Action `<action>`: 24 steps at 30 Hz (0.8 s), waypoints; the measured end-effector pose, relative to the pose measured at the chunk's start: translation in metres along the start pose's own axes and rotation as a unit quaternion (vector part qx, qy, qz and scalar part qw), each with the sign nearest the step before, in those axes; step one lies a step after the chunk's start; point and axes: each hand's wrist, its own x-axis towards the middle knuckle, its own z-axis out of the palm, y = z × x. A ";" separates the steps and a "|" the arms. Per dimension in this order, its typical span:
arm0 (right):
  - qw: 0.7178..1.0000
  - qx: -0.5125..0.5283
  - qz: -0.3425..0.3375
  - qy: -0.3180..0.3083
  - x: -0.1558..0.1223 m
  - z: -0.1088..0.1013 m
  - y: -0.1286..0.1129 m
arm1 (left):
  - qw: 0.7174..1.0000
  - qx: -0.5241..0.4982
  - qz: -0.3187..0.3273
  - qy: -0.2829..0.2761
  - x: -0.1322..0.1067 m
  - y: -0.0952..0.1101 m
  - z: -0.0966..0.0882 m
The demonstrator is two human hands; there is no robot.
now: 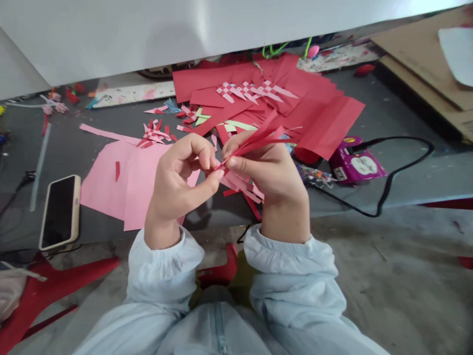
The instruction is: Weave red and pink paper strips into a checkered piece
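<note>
Between my two hands, above the table's front edge, is a small bundle of red and pink paper strips (pixel 258 141). My left hand (pixel 185 172) pinches its near end between thumb and index finger. On the other side, my right hand (pixel 264 165) grips the strips between thumb and fingers, and their loose red ends fan out up and to the right. The crossing of the strips is mostly hidden by my fingertips. Several woven red-and-pink paper fish (pixel 246 91) lie on the red paper sheets (pixel 325 113) behind. Pink paper sheets (pixel 111 172) lie left of my left hand.
A phone (pixel 60 212) lies at the front left. To the right stands a purple box (pixel 357 165) with a black cable (pixel 391 177) looping beside it. Cardboard (pixel 424 59) sits at the far right, and a white panel (pixel 111 39) rises behind the table.
</note>
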 end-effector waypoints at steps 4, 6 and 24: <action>0.998 -0.010 -0.036 -0.042 0.001 -0.004 0.001 | 0.999 0.017 0.039 -0.012 -0.003 -0.001 -0.001; 0.997 -0.014 -0.042 -0.069 0.001 -0.005 0.001 | 0.998 0.022 0.054 -0.017 -0.006 -0.001 -0.002; 0.998 0.016 0.009 -0.059 0.000 0.004 0.005 | 0.993 0.002 0.111 -0.044 -0.006 -0.001 -0.001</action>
